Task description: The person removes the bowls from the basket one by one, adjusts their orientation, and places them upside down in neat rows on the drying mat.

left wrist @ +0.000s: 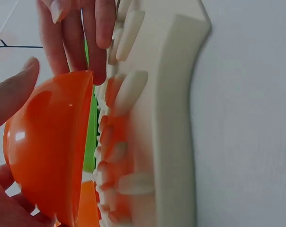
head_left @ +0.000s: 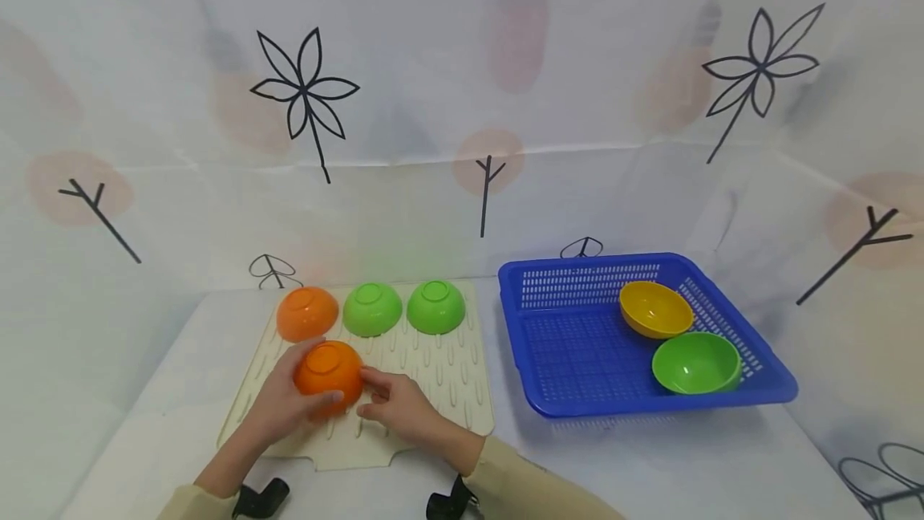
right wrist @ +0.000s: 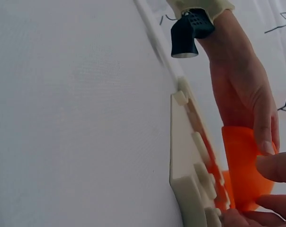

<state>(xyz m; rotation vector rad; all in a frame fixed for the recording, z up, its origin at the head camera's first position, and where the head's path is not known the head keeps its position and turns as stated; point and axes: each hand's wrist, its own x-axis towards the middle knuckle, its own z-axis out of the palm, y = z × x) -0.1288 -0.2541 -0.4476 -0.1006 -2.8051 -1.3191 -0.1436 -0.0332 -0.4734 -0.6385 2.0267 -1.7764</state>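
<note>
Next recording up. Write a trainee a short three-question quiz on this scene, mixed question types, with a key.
1. How many bowls are in the blue basket?
2. True or false: the two green bowls on the cream rack are upside down.
3. Fill in: between the left hand and the right hand is an upside-down ____.

Key:
1. Two: a yellow bowl and a green bowl.
2. True.
3. Orange bowl.
</note>
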